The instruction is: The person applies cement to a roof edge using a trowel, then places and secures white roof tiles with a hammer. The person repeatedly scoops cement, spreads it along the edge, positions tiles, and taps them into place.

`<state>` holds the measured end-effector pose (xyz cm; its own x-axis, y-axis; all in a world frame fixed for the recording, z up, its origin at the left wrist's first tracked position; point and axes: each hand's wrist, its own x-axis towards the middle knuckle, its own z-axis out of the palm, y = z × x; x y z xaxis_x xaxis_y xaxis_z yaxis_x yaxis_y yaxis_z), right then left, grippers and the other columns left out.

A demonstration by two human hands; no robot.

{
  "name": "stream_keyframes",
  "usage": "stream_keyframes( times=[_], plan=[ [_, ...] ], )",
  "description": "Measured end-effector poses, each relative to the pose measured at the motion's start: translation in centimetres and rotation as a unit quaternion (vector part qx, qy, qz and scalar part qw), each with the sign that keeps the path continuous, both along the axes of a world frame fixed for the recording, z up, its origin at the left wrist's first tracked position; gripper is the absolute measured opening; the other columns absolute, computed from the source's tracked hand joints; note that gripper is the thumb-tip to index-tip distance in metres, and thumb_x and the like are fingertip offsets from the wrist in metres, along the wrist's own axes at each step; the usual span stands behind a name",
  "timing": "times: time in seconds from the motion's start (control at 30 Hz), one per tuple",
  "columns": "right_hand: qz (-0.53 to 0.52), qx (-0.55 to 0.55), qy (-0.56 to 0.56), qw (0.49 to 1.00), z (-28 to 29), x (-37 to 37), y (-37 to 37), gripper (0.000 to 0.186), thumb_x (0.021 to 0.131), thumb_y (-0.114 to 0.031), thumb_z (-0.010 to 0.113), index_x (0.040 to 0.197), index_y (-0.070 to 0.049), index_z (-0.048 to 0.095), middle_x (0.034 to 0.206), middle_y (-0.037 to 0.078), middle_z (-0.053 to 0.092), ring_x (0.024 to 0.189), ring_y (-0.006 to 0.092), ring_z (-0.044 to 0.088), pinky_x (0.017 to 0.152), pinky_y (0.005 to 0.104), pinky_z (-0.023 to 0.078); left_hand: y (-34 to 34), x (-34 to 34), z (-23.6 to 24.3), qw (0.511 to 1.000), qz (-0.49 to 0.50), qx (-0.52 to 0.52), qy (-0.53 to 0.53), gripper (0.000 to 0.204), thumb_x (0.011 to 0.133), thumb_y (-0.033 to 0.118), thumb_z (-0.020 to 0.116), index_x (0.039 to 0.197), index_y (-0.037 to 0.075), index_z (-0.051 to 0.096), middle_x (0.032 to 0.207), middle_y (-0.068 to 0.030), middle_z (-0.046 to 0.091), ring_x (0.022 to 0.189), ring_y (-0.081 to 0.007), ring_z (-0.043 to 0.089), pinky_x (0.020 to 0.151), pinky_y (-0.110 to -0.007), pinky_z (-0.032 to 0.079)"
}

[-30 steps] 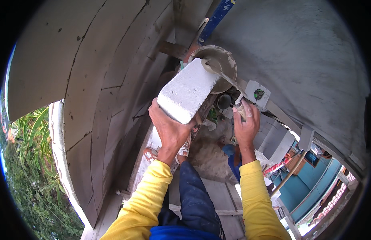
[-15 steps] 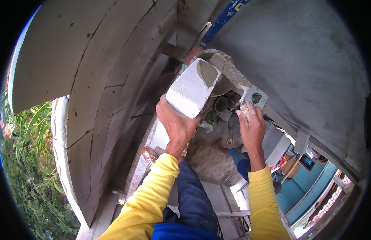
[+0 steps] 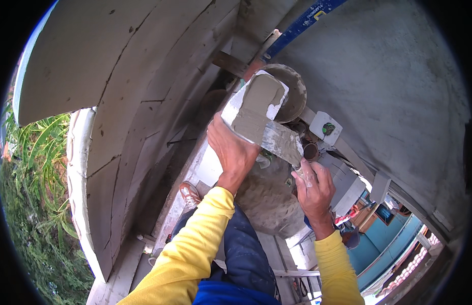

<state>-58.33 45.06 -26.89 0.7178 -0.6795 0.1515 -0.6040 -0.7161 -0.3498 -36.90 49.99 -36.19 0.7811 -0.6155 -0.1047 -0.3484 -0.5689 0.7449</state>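
My left hand (image 3: 230, 145) grips the near end of a white lightweight concrete block (image 3: 235, 105), holding it up in front of me. Wet grey mortar (image 3: 264, 94) covers most of the block's upper face. My right hand (image 3: 316, 195) is closed round the handle of a trowel (image 3: 283, 141). Its wide, mortar-smeared blade lies against the near right part of the coated face. Just beyond the block stands a round bucket (image 3: 298, 91) with a mortar-crusted rim, partly hidden by the block.
A block wall (image 3: 129, 101) rises at my left, with greenery (image 3: 37, 213) outside its edge. To the right is a grey plastered wall (image 3: 388, 91). A blue spirit level (image 3: 302, 25) leans at the back. My shoe (image 3: 189, 194) stands on a narrow ledge; another person's cap-like shape shows lower right.
The trowel has come left from beside the bucket onto the block. Mortar that covered only the block's far corner now spreads over most of its face, and the block has tilted.
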Motion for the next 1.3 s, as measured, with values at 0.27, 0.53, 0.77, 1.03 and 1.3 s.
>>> stream_keyframes(
  times=[0.27,0.53,0.77,1.03,1.3],
  plan=[
    [-0.150,0.084,-0.111,0.979,-5.3,0.4,-2.0,0.045,0.095,-0.014,0.083,0.136,-0.003,0.069,0.116,0.015,0.068,0.102,0.0361,0.068,0.085,0.0442,0.056,0.8,1.5,1.5,0.998,0.017,0.043,0.038,0.116,0.060,0.023,0.099,0.151,-0.004,0.032,0.135,-0.0264,0.048,0.130,-0.0462,0.046,0.111,-0.055,0.039],
    [-0.049,-0.007,-0.045,0.998,-9.0,-1.4,-0.8,0.042,0.092,-0.012,0.083,0.132,-0.005,0.072,0.115,0.014,0.066,0.100,0.0370,0.065,0.083,0.0458,0.055,2.5,2.4,1.1,0.999,0.014,0.025,0.030,0.116,0.059,0.020,0.098,0.152,-0.003,0.033,0.133,-0.0282,0.048,0.128,-0.0476,0.047,0.109,-0.054,0.040],
    [-0.142,0.118,-0.051,0.981,-1.7,0.5,-1.2,0.043,0.099,-0.013,0.076,0.139,-0.002,0.066,0.116,0.017,0.066,0.100,0.0387,0.067,0.083,0.0481,0.055,3.1,2.9,1.6,0.998,0.025,0.039,0.035,0.116,0.062,0.024,0.098,0.153,-0.002,0.031,0.140,-0.0258,0.044,0.133,-0.0452,0.044,0.114,-0.055,0.038],
    [-0.030,0.102,0.044,0.993,1.0,6.3,-4.0,0.049,0.096,-0.013,0.078,0.142,-0.004,0.065,0.113,0.014,0.065,0.097,0.0357,0.067,0.082,0.0458,0.055,2.5,3.1,1.4,0.998,0.045,0.027,0.034,0.111,0.062,0.026,0.099,0.149,-0.001,0.036,0.132,-0.0276,0.050,0.127,-0.0472,0.048,0.109,-0.055,0.040],
    [0.008,0.012,0.012,1.000,-0.8,2.3,3.7,0.049,0.089,-0.008,0.084,0.136,-0.007,0.072,0.109,0.012,0.065,0.095,0.0323,0.067,0.078,0.0437,0.056,2.9,3.3,0.8,0.999,0.027,-0.026,0.015,0.104,0.072,0.028,0.095,0.150,-0.004,0.035,0.133,-0.0301,0.049,0.128,-0.0478,0.048,0.110,-0.055,0.038]
  ],
)
